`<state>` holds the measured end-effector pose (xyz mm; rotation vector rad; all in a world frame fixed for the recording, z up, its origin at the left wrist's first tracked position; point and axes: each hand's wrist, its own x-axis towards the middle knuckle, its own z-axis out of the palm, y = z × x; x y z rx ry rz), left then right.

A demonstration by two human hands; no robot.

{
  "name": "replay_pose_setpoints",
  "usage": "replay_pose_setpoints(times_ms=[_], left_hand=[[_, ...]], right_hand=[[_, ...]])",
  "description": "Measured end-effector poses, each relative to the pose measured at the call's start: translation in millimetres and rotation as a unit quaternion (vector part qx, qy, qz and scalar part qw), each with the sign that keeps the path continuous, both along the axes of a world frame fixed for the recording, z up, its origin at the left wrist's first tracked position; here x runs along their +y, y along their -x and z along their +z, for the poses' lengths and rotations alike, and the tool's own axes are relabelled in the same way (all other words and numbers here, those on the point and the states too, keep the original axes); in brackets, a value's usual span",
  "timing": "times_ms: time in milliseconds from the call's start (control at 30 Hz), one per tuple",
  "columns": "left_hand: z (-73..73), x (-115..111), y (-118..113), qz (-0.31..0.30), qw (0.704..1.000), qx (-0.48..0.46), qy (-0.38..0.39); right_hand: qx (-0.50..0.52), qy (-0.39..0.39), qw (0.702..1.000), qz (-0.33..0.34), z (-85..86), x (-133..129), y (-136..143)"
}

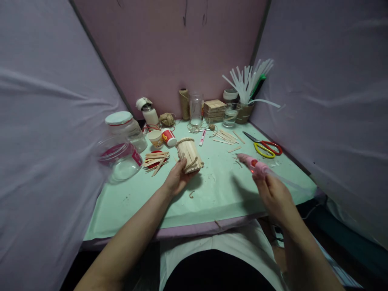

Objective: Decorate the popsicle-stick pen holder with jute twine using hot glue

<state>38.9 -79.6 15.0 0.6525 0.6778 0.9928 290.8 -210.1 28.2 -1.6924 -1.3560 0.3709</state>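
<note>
My left hand (177, 178) is closed around the lower side of a small round holder made of craft sticks (189, 154), tilted above the table. Twine circles its upper end, and another piece of twine crosses it lower down. In my right hand (274, 192) is a pink hot glue gun (256, 165), its nozzle pointing left and a red light glowing on it. The gun is apart from the holder. Short twine scraps (238, 161) lie below the nozzle, and one curled bit of twine (191, 195) rests in front of my left hand.
Scissors with red and yellow handles (266, 148) lie at right, near loose craft sticks (226, 137). More sticks (155, 161) sit at left beside a clear plastic tub (121, 159) and a lidded jar (127, 129). Paper cups (168, 137), a glass jar (196, 110) and glue sticks (247, 83) stand behind.
</note>
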Motion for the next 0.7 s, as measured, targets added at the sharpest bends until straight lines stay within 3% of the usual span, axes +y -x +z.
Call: replay_pose_setpoints(times_ms=[100, 200, 333, 433, 500, 567, 633, 700], left_hand=[[0.7, -1, 0, -0.014, 1.0, -0.005, 0.0], [0.5, -2, -1, -0.014, 1.0, 0.0, 0.003], [-0.7, -1, -1, -0.01, 1.0, 0.002, -0.001], [-1.7, -1, -1, -0.002, 1.0, 0.012, -0.015], [-2.2, -1, -2, 0.0, 0.999, 0.019, -0.028], [-2.7, -2, -3, -0.002, 0.999, 0.025, -0.046], [-2.8, -3, -4, -0.002, 0.997, 0.031, -0.065], [-2.4, -5, -5, 0.001, 0.996, 0.036, -0.078]], right_hand=[[-0.227, 0.058, 0.968, -0.09, -13.3, 18, -33], [-0.345, 0.15, 0.915, -0.144, -30.9, 28, -53], [-0.373, 0.205, 0.89, -0.163, -37.8, 24, -56], [-0.343, 0.15, 0.912, -0.17, -22.4, 22, -44], [-0.286, 0.049, 0.949, -0.124, -6.1, 25, -26], [-0.199, -0.06, 0.978, -0.003, 9.9, 32, 1], [-0.108, -0.099, 0.983, 0.114, 21.5, 42, 32], [-0.059, -0.096, 0.98, 0.166, 27.0, 52, 58]])
